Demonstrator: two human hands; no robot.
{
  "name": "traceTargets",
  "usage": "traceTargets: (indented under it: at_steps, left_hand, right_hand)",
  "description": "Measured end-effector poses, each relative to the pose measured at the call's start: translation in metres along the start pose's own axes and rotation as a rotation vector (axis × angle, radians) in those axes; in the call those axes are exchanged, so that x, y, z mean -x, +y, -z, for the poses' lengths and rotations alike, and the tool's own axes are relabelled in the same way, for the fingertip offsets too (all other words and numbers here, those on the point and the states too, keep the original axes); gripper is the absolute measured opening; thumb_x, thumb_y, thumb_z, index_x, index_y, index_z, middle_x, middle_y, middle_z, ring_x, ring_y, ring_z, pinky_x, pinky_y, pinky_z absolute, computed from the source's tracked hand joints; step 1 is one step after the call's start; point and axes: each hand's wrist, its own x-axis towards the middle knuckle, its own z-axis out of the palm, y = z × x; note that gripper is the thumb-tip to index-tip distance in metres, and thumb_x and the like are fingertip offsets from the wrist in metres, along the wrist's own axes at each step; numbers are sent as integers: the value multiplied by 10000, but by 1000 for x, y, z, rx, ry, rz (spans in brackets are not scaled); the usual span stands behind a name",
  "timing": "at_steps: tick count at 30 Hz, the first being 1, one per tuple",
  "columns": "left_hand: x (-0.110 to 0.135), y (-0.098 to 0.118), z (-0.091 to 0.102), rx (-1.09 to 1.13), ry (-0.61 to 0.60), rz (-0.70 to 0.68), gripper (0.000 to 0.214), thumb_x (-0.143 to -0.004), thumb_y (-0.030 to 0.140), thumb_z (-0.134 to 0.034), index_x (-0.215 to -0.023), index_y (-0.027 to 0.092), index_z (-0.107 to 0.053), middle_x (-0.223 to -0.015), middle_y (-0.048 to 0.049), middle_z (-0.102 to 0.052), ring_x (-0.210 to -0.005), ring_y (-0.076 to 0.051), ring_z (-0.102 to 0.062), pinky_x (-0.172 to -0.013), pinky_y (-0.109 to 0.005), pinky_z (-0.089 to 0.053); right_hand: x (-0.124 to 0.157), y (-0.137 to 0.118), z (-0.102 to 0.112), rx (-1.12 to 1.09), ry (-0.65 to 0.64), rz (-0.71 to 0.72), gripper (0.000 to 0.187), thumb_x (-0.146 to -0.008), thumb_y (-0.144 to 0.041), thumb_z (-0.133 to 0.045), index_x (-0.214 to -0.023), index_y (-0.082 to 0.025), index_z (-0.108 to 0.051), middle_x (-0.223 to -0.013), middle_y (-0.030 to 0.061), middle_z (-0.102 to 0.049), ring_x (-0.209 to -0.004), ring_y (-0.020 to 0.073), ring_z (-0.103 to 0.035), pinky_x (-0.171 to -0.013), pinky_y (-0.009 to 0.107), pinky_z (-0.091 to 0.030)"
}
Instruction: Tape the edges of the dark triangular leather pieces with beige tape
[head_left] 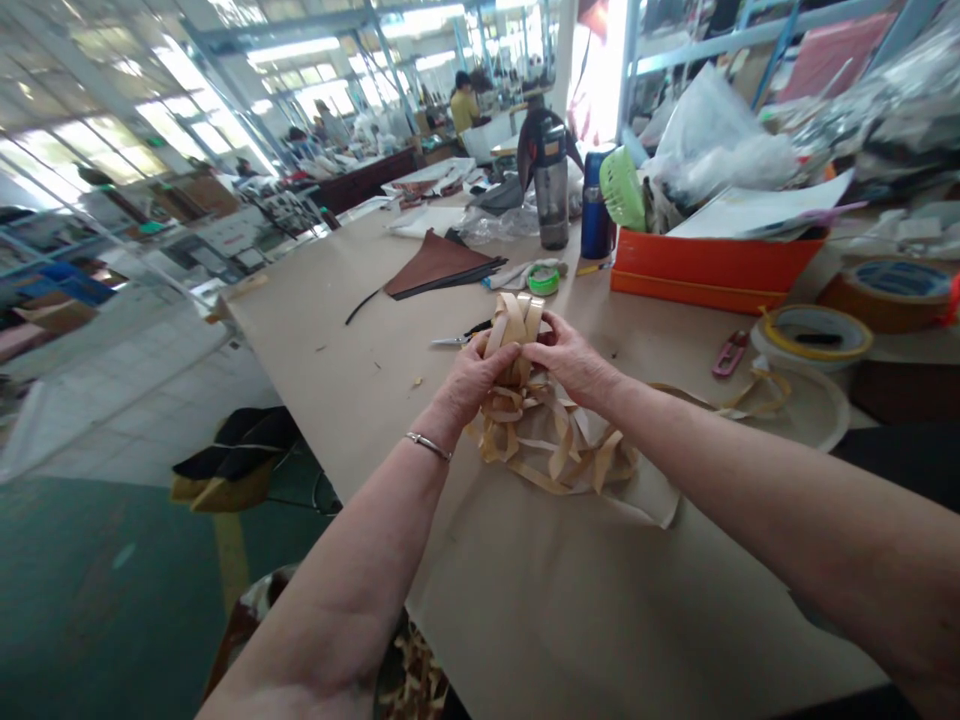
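Note:
A looped bundle of tan leather strips (514,325) stands up between my left hand (472,385) and my right hand (570,360). Both hands grip it near its base. Below them, a loose tangle of the same strips (547,450) lies on a pale offcut on the paper-covered table (570,610). One long strip (754,400) trails off to the right. Small scissors (457,338) lie just beyond my left hand, and a piece of brown leather (435,265) lies farther off.
An orange box (712,270) piled with papers and plastic stands at the back right, beside a water bottle (551,180) and a blue bottle (596,205). Tape rolls (814,335) and red thread snips (730,353) lie to the right. A co-worker (463,108) stands far away.

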Motion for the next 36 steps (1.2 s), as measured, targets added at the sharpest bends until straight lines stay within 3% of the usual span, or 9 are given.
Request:
traceTargets:
  at_steps: [5, 8, 11, 16, 20, 25, 32, 36]
  left_hand:
    - [2, -4, 0, 16, -7, 15, 527, -624, 449, -791, -1031, 170, -605, -884, -34, -702, -749, -177, -656, -736, -296, -532]
    - [4, -4, 1, 3, -5, 19, 544, -613, 443, -800, -1038, 161, -610, -881, -41, -704, -730, -181, -653, -729, -306, -534]
    - [4, 2, 2, -19, 18, 3, 602, -582, 447, -818, -1065, 155, -607, -904, -48, -701, -759, -192, -651, -738, -303, -529]
    - [0, 19, -1, 0, 133, -77, 678, -577, 428, -825, -1150, 195, -546, -967, -24, -679, -867, -180, -633, -774, -251, -507]
    - [3, 23, -2, 90, 155, -61, 537, -596, 364, -807, -1062, 201, -596, -943, -15, -678, -790, -160, -630, -713, -247, -518]
    - [24, 18, 6, 212, 231, -78, 454, -649, 376, -759, -1035, 194, -602, -923, -27, -683, -741, -154, -632, -687, -261, -532]
    - [41, 3, 19, 316, 398, -163, 491, -632, 345, -785, -1056, 212, -576, -941, -15, -678, -787, -147, -641, -729, -247, -532]
    - [46, 1, 25, 343, 389, -147, 532, -651, 315, -782, -1115, 205, -547, -957, -32, -671, -793, -148, -636, -730, -245, -533]
  right_hand:
    - [0, -9, 4, -14, 34, -94, 238, -848, -361, -519, -1042, -225, -502, -778, -27, -608, -642, 106, -577, -594, 212, -481]
    - [-3, -12, 1, 17, 108, -149, 240, -890, -418, -459, -1024, -220, -471, -719, -30, -562, -569, 109, -545, -552, 235, -478]
    - [-4, -13, -5, 78, 151, -179, 311, -858, -369, -514, -1118, -214, -444, -728, -26, -570, -535, 111, -535, -515, 240, -462]
    - [-5, -6, -16, 211, 164, -135, 656, -737, -329, -636, -1320, -238, -350, -870, -12, -619, -656, 120, -586, -619, 252, -489]
    - [-6, 0, -22, 327, 121, -99, 789, -681, -311, -667, -1385, -247, -318, -905, -6, -641, -739, 143, -608, -684, 266, -496]
    - [-6, -1, -30, 489, 32, -61, 810, -669, -266, -641, -1409, -226, -316, -805, -6, -644, -681, 171, -609, -610, 272, -489]
    - [-19, -13, -42, 705, -123, -45, 792, -634, -244, -648, -1378, -137, -398, -630, -35, -574, -578, 156, -536, -534, 253, -409]
    - [-27, -22, -49, 771, -186, -58, 760, -590, -199, -679, -1325, -159, -488, -575, -56, -544, -545, 133, -488, -532, 246, -364]
